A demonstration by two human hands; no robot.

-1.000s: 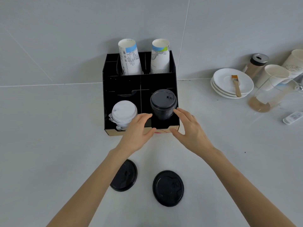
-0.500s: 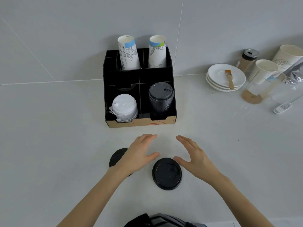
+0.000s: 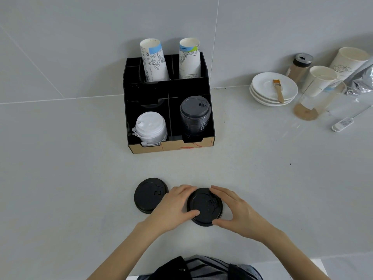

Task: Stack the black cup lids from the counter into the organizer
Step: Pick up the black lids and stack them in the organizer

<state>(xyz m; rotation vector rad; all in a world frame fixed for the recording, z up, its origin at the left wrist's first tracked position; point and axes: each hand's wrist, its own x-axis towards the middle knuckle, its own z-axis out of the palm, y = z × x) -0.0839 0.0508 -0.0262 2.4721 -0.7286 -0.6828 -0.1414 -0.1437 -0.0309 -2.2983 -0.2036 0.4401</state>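
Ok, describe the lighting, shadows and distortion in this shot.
Head view: soft, even light; faint shadows only under the hands and lids. Wide-angle bending curves the wall tile lines and leans the organizer. Focus is sharp overall; the glass jar shows mild glare.

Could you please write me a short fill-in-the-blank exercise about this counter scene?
1. Both hands, left hand and right hand, close around one black lid; ____ black lids lie on the counter.
2. The organizer's front right compartment holds a stack of ____ lids.
3. A brush rests on the stacked ____.

Missing words: two; black; plates
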